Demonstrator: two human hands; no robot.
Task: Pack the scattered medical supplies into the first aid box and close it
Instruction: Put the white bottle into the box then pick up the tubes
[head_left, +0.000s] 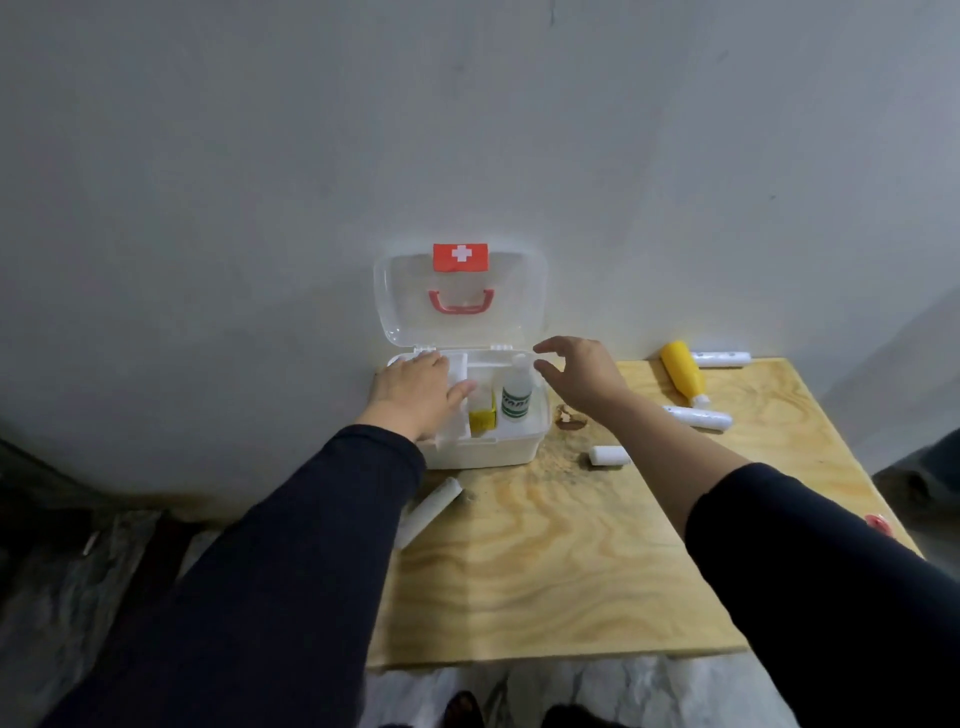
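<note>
The white first aid box (511, 451) stands open against the wall, its clear lid (519, 306) upright with a red cross sticker and red handle. Inside stand a white bottle with a green label (516, 395) and a yellow carton (482, 417). My left hand (415, 392) lies flat on the box's left side, holding nothing. My right hand (582, 371) hovers just right of the bottle, fingers spread and empty. A yellow bottle (683, 370) and white bandage rolls (698, 417) (609, 455) (431, 506) (722, 357) lie scattered on the board.
The plywood board (561, 561) serves as the work surface, with a brown stain (570, 418) right of the box. A small red item (879, 522) lies at the board's right edge. The grey wall rises directly behind the box. Stone floor lies below the board's front edge.
</note>
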